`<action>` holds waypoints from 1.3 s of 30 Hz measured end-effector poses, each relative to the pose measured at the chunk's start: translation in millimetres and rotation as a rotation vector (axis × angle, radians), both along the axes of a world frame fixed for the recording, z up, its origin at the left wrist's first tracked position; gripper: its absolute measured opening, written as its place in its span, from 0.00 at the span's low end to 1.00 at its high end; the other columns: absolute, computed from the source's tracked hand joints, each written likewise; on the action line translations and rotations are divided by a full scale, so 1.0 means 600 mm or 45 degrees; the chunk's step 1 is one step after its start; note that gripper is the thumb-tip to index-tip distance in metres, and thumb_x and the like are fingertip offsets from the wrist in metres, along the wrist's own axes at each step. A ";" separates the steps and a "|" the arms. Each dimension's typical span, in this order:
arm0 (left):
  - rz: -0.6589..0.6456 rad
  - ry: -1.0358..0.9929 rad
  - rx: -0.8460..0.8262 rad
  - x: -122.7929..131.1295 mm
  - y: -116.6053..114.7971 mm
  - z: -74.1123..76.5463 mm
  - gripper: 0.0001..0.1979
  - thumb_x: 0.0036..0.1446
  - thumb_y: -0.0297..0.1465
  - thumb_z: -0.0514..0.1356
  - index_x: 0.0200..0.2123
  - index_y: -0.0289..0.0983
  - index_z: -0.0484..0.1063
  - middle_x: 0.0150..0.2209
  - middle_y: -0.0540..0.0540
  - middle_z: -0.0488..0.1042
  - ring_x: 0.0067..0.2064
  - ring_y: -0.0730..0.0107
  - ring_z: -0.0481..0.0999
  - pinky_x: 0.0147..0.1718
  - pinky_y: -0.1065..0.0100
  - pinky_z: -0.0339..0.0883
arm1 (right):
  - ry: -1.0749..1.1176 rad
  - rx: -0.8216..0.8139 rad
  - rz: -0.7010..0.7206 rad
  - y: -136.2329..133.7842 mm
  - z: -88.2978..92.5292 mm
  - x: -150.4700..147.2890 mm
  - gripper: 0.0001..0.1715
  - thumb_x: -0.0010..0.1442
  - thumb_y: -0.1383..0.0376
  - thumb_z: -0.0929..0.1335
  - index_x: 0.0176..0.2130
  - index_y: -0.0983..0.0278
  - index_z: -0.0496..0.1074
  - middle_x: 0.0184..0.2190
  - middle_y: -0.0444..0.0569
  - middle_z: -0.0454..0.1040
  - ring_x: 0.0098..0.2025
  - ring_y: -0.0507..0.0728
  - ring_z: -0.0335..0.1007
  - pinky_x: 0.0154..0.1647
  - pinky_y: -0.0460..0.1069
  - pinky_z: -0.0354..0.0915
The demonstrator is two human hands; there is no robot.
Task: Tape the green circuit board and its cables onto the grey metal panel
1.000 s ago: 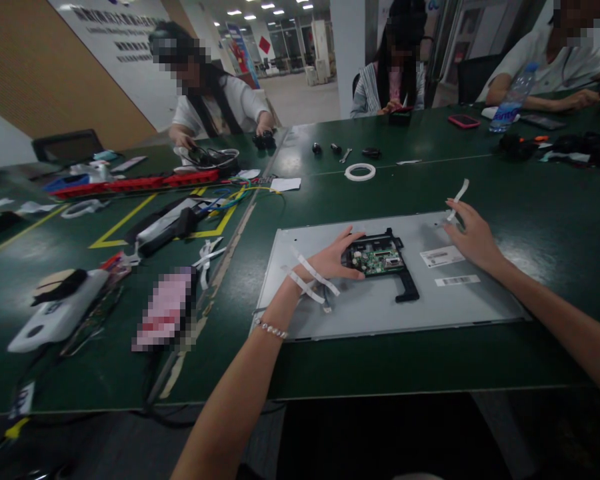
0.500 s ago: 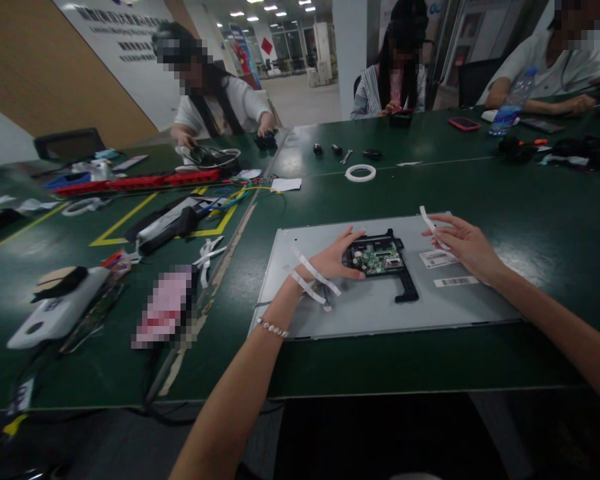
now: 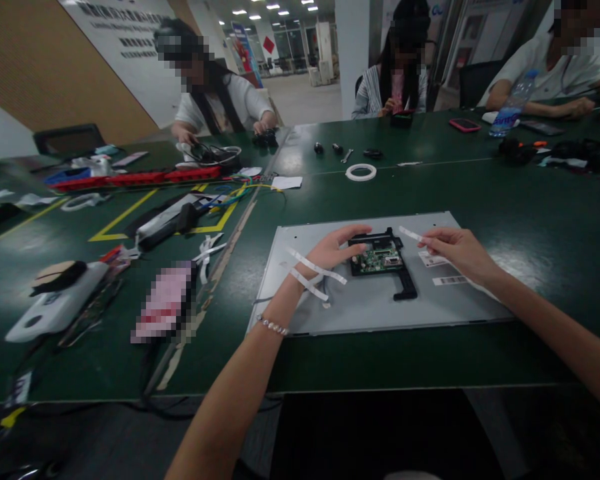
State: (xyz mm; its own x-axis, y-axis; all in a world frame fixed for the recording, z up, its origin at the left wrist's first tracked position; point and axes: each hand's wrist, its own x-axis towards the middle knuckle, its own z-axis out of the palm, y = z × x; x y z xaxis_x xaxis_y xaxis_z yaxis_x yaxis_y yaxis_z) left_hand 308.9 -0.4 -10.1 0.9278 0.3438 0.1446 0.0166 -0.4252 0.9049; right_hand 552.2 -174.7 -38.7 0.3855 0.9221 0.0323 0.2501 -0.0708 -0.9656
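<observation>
A pale grey metal panel (image 3: pixel 380 317) lies flat on the green table, with a black plastic frame (image 3: pixel 404 283) around a green circuit board (image 3: pixel 377 260) on it. My left hand (image 3: pixel 333 252) is at the frame's left side, thumb and fingers apart; whether they touch it I cannot tell. Narrow white tape strips (image 3: pixel 310 287) cross the back of this hand and wrist. My right hand (image 3: pixel 457 250) pinches the end of another white tape strip (image 3: pixel 410 234), right of the frame and above the panel. Paper labels (image 3: pixel 449 281) lie below it.
A white tape roll (image 3: pixel 361 173) and a small wrench (image 3: pixel 348 156) lie farther back. At left are a pink pouch-like item (image 3: pixel 164 300), a white device (image 3: pixel 57 303) and a tape tangle (image 3: pixel 209 257). Three people sit across the table; a water bottle (image 3: pixel 513 107) stands at right.
My right hand has moved slightly left, and its tape strip has swung from upright to nearly level, pointing left toward the frame. My left hand's fingers have shifted slightly over the frame's left side.
</observation>
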 end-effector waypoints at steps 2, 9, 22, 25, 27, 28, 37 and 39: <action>0.011 -0.048 -0.056 0.004 -0.005 0.002 0.21 0.57 0.34 0.58 0.54 0.37 0.67 0.57 0.41 0.68 0.59 0.62 0.65 0.60 0.56 0.54 | -0.025 -0.024 0.039 -0.004 0.003 -0.006 0.19 0.51 0.51 0.72 0.37 0.61 0.77 0.29 0.46 0.74 0.28 0.51 0.65 0.29 0.48 0.63; 0.117 -0.014 -0.136 0.010 -0.028 0.024 0.16 0.59 0.33 0.57 0.50 0.35 0.69 0.47 0.41 0.75 0.43 0.69 0.75 0.44 0.64 0.67 | -0.017 -0.050 0.208 -0.011 0.019 -0.038 0.17 0.52 0.51 0.71 0.36 0.59 0.78 0.28 0.47 0.74 0.29 0.53 0.68 0.29 0.51 0.66; 0.055 0.122 -0.164 -0.009 -0.020 0.039 0.11 0.55 0.36 0.60 0.31 0.32 0.72 0.21 0.52 0.69 0.20 0.81 0.63 0.20 0.76 0.56 | 0.078 0.055 0.460 0.027 0.054 -0.127 0.26 0.56 0.58 0.69 0.54 0.56 0.70 0.36 0.47 0.76 0.38 0.55 0.74 0.43 0.57 0.72; 0.131 0.076 -0.170 -0.021 -0.006 0.044 0.11 0.55 0.36 0.59 0.29 0.33 0.70 0.20 0.53 0.66 0.19 0.81 0.61 0.19 0.76 0.53 | -0.072 0.146 0.425 0.028 0.056 -0.133 0.30 0.55 0.60 0.69 0.58 0.53 0.66 0.39 0.45 0.76 0.42 0.57 0.74 0.46 0.59 0.71; 0.192 0.063 -0.160 -0.027 0.003 0.046 0.11 0.55 0.35 0.59 0.26 0.33 0.69 0.18 0.54 0.65 0.18 0.82 0.58 0.18 0.76 0.51 | -0.243 0.218 0.439 0.029 0.059 -0.136 0.30 0.55 0.64 0.69 0.57 0.52 0.66 0.43 0.45 0.75 0.42 0.57 0.74 0.47 0.58 0.71; 0.218 0.065 -0.151 -0.030 0.007 0.046 0.11 0.55 0.35 0.58 0.25 0.33 0.68 0.18 0.54 0.64 0.18 0.82 0.57 0.18 0.76 0.50 | -0.349 0.254 0.454 0.030 0.061 -0.138 0.28 0.55 0.65 0.69 0.56 0.52 0.68 0.44 0.44 0.75 0.42 0.56 0.74 0.47 0.58 0.71; 0.168 0.265 0.122 -0.052 0.056 0.026 0.10 0.53 0.33 0.56 0.25 0.33 0.70 0.16 0.54 0.65 0.17 0.81 0.59 0.18 0.76 0.51 | -1.065 0.535 0.470 0.063 0.045 -0.172 0.12 0.62 0.66 0.64 0.40 0.61 0.77 0.39 0.48 0.76 0.41 0.54 0.72 0.43 0.52 0.69; 0.164 0.323 0.291 -0.056 0.066 0.015 0.10 0.52 0.32 0.57 0.23 0.33 0.71 0.16 0.53 0.66 0.19 0.80 0.62 0.21 0.76 0.54 | -1.180 0.561 0.449 0.068 0.038 -0.185 0.11 0.62 0.66 0.64 0.39 0.63 0.77 0.41 0.51 0.74 0.43 0.55 0.70 0.44 0.53 0.68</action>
State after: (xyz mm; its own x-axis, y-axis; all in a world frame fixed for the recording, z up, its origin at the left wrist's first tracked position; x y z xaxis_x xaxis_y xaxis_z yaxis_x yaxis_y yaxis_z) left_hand 275.0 39.2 -0.9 0.8952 0.4457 0.0018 0.2951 -0.5957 0.7470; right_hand 441.2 -133.6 -16.1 -0.2436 0.8122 0.5300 0.8335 0.4547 -0.3138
